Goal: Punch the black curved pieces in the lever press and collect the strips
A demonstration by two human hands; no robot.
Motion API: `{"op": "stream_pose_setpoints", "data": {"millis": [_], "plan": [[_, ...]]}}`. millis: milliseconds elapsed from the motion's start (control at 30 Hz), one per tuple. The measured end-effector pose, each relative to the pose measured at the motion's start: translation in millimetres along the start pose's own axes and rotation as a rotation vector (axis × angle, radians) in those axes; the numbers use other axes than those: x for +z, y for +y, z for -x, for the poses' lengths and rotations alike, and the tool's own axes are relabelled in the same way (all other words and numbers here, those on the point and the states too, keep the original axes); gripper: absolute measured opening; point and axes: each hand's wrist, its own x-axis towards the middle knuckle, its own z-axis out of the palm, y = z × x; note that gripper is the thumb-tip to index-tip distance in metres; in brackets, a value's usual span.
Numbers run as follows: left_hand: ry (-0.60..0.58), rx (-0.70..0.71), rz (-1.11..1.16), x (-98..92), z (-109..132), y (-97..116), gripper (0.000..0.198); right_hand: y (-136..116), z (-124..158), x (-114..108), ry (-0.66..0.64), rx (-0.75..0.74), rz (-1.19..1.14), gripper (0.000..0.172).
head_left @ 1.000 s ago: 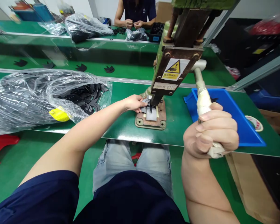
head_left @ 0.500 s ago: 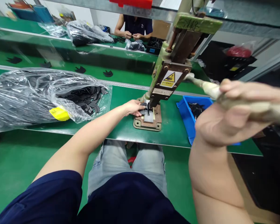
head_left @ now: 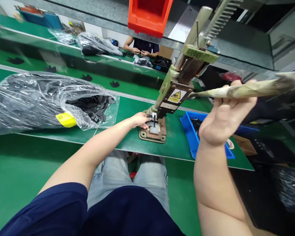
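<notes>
My left hand (head_left: 140, 120) pinches a small flat black plastic piece (head_left: 149, 123) at the base plate (head_left: 162, 137) of a green hand press (head_left: 165, 87). The piece lies against a light metal fixture (head_left: 154, 129) under the press head; its far side is partly hidden. My right hand (head_left: 220, 119) is raised at the right, its fingers hooked behind the press's wrapped lever handle (head_left: 250, 90), palm facing me. The lever slopes slightly upward to the right.
A clear bag (head_left: 34, 101) of black pieces lies left on the green bench. A blue bin (head_left: 190, 141) with dark parts stands right of the press. Several black pieces rest on the belt behind. An orange bin (head_left: 149, 16) hangs above; a co-worker (head_left: 144, 47) sits opposite.
The lever has swung upward with my right hand, whose grip looks looser. My left hand stays at the fixture with the black piece. The view has shifted, showing more of the upper shelf.
</notes>
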Motion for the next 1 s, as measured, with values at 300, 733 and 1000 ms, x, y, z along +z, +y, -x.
{"op": "stream_pose_setpoints", "data": {"millis": [300, 733, 1000], "plan": [[-0.039, 0.189, 0.062, -17.2, 55.6, -14.3, 0.039, 36.1, 142.3, 9.4, -0.035, 0.521, -0.065, 0.034], [-0.112, 0.318, -0.003, 16.7, 142.0, -16.9, 0.04, -12.5, 183.2, 76.0, -0.214, 0.641, -0.16, 0.037], [-0.194, 0.223, -0.013, 6.0, 130.3, -5.9, 0.044, -19.4, 176.9, 64.7, -0.322, 0.52, -0.049, 0.021]]}}
